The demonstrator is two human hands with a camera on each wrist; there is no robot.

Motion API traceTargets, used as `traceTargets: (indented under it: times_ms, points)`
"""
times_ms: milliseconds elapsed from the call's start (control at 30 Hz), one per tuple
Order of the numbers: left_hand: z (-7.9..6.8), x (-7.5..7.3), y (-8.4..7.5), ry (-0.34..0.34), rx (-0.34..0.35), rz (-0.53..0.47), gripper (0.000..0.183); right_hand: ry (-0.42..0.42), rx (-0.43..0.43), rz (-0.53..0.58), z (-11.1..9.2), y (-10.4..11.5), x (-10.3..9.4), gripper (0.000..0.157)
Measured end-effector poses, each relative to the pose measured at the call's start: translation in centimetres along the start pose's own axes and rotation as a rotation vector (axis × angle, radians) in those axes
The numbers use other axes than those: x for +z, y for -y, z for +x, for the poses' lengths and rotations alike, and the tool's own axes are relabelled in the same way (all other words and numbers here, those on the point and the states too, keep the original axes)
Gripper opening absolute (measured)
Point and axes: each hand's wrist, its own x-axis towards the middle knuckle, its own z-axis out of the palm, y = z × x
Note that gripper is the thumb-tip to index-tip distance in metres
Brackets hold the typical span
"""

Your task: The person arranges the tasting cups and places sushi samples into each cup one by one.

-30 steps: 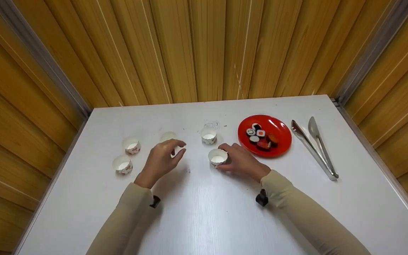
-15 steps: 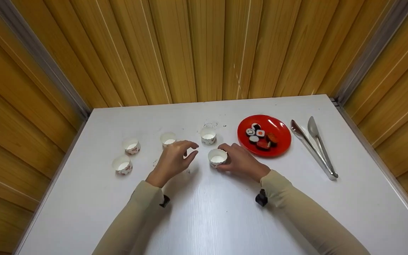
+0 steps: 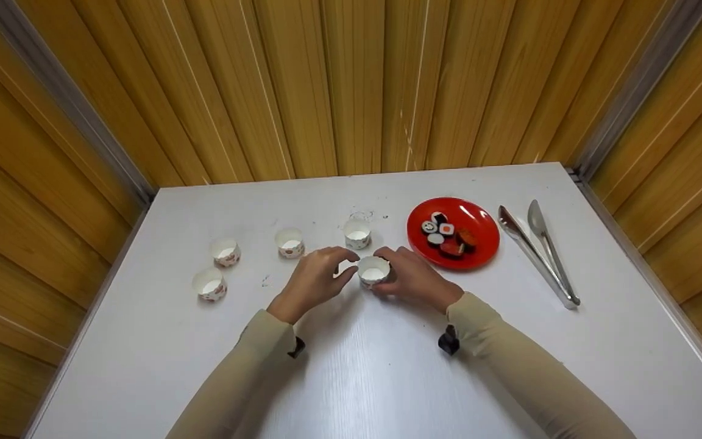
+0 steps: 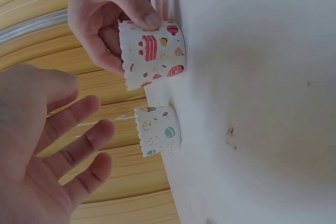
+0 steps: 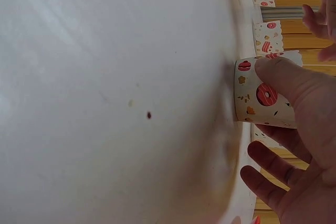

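"What has just changed?"

"The left hand (image 3: 317, 274) has slid rightward to just beside the cake-and-donut-print baking cup (image 3: 373, 272), uncovering the middle baking cup (image 3: 290, 246). I'd judge the work now centres on that one cup."

"How do the hands stand?"

"The left has its fingers spread, holding nothing. The right hand (image 3: 415, 275), in place throughout, pinches the cup's wall between thumb and fingers. The cup is upright at the white tabletop (image 3: 351, 372), between both hands."

"Where's the room?"

"Toward the wearer, between the forearms. Behind, the teal-print baking cup (image 3: 358, 236) stands near the left fingertips, so I'd mind its scalloped rim. The red plate (image 3: 479, 256) curves close beyond the right knuckles; the metal tongs (image 3: 537, 259) lie well apart."
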Motion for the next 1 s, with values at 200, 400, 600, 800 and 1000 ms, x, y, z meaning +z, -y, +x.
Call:
traceTargets:
  times_ms: [200, 400, 600, 800, 1000]
  points:
    - [0.2, 0.6, -0.5, 0.067, -0.002, -0.014, 0.016, 0.0, -0.013, 0.002, 0.0, 0.1, -0.1, 0.057]
    - [0.3, 1.2, -0.7, 0.123, -0.012, -0.034, 0.019, -0.013, -0.027, -0.024, 0.0, -0.1, 0.1, 0.057]
    - [0.3, 1.7, -0.9, 0.166, -0.013, -0.05, 0.021, -0.02, -0.039, -0.047, 0.0, -0.1, 0.1, 0.058]
    - [0.5, 2.0, -1.2, 0.214, -0.035, -0.048, 0.023, -0.01, -0.029, -0.046, 0.0, 0.1, 0.0, 0.058]
    - [0.5, 2.2, -1.4, 0.227, -0.03, -0.045, 0.023, -0.001, -0.019, -0.054, 0.0, 0.1, 0.0, 0.059]
